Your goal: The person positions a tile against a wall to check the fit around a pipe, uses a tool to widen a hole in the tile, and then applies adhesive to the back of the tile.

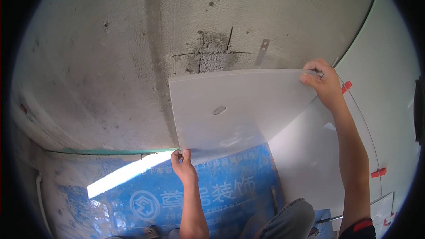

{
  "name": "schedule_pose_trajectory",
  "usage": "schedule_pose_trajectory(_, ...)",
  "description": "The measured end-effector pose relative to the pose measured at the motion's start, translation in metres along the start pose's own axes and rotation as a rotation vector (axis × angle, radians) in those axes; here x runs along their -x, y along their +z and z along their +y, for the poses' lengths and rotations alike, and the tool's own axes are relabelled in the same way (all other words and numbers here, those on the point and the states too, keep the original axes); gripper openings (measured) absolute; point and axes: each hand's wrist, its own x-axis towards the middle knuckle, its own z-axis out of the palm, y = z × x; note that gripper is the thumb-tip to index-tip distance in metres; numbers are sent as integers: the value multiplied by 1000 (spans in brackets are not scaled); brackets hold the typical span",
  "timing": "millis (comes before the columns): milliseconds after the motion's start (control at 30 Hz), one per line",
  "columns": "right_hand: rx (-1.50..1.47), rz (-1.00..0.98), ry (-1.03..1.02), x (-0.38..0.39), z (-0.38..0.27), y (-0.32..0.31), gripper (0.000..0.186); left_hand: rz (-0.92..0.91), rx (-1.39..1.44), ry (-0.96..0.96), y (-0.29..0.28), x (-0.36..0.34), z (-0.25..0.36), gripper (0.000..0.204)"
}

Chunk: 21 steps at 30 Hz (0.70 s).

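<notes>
While a large white panel (221,93) is held in front of the rough concrete wall (97,62), both grips are taken up by its edges, as seen in the head view. By the right hand (325,82), the top edge is gripped near the upper right corner, with the thumb laid on the near face and the fingers bent over toward the back. By the left hand (183,161), the lower left corner is pinched, thumb against fingers, with little space between them; how far the fingertips reach behind cannot be told. The panel is placed near the white-clad side wall (394,84), where red clips (379,172) are seen along a seam. Whether the concrete is touched by its back is hidden.

For this handling to be done well, it is judged that the weight should be shared between the diagonal corners, the edges kept level and unknocked, and the fingers kept from being trapped behind. The perforated metal strip (262,52) just above the top edge is best watched for contact.

On the blue floor covering (133,219), large pale printed characters, smaller lettering and a round emblem are shown, partly covered by the left forearm. No writing can be made out on the panel, where only a grey oval mark (219,110) is seen.
</notes>
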Motion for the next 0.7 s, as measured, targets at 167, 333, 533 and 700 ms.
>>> schedule_pose_trajectory(167,-122,-16,1,8,-6,-4,21,22,-33,-31,-18,15,0,23)
schedule_pose_trajectory(333,-71,-21,-83,23,-24,14,22,56,-32,-52,-50,26,9,20)
schedule_pose_trajectory(533,-179,-78,-197,44,-79,32,18,203,29,-30,-119,59,44,22)
schedule_pose_trajectory(700,-184,-69,-268,65,-109,50,23,351,47,-71,-162,101,52,28)
